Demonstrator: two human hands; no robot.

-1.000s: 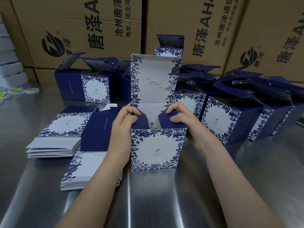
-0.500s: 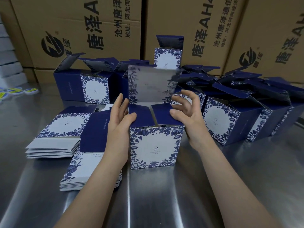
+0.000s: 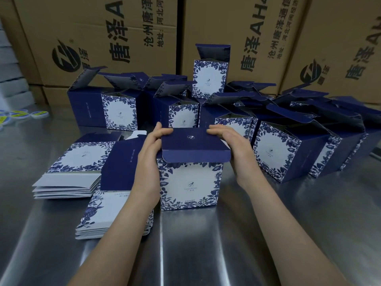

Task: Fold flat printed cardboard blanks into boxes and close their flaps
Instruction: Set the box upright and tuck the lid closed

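1. The box (image 3: 190,182) stands upright on the steel bench (image 3: 216,250) between the two hands, with its printed front face turned to the person
2. The left hand (image 3: 149,157) lies against the left side of the box. Its fingers (image 3: 164,132) are straight and close together, with the tips on the left edge of the lid flap (image 3: 191,141)
3. The right hand (image 3: 235,147) is at the right side. Its fingers (image 3: 217,131) are also straight and together, pressing on the far right corner of the lid flap
4. The lid flap lies down over the top of the box, under the fingers. Its tuck tab (image 3: 195,157) hangs outside over the front face, nearer to the person than the fingers
5. To the left of the left fingers, two stacks of flat blanks (image 3: 68,172) lie on the bench
6. Behind the fingers and to their right stand many folded boxes (image 3: 274,151) with lids open, and behind these are brown cartons (image 3: 99,27)
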